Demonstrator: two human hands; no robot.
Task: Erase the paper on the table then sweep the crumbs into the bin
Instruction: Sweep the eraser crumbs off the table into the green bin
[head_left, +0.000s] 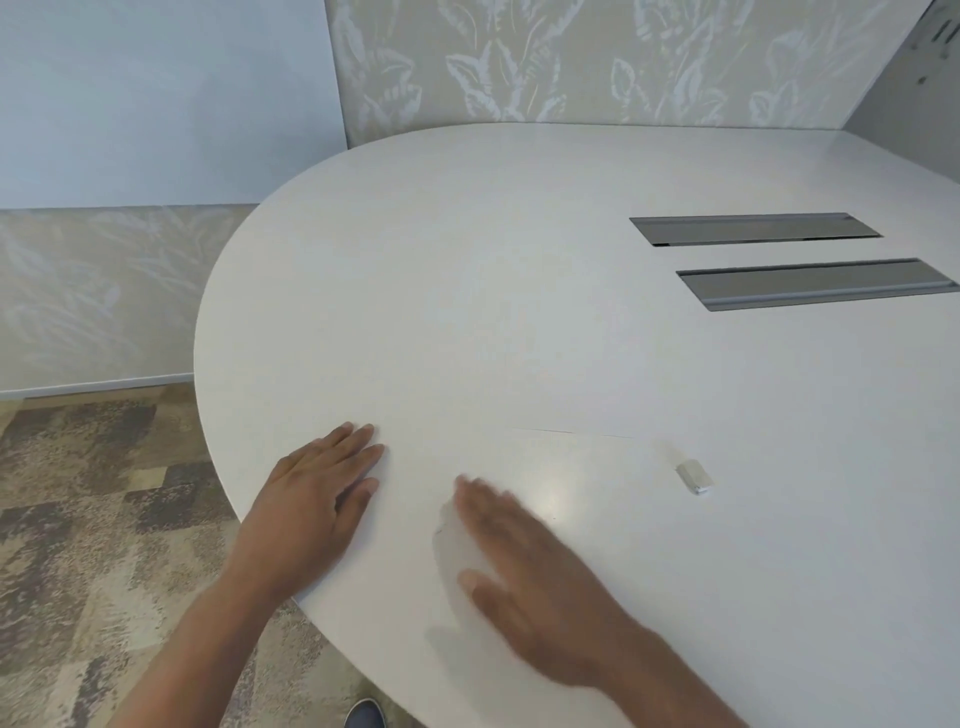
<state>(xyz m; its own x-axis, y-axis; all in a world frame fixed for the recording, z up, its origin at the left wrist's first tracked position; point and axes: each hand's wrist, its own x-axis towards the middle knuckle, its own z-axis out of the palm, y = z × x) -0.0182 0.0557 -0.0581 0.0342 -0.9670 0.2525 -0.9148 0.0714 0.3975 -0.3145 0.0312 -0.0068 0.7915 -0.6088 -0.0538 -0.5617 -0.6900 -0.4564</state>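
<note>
Paper (571, 483) lies on white table (467, 286), eraser (694, 475) beside.

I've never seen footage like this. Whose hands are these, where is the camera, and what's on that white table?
No machine here: a person wears a wide-angle camera on the head, looking down at both bare hands. The left hand lies flat near the table edge. The right hand is blurred, open over a white sheet of paper that barely stands out from the tabletop. Neither hand holds anything. A small white eraser lies apart, beyond the paper's right side. Two grey cable hatches sit farther back. No bin shows.
</note>
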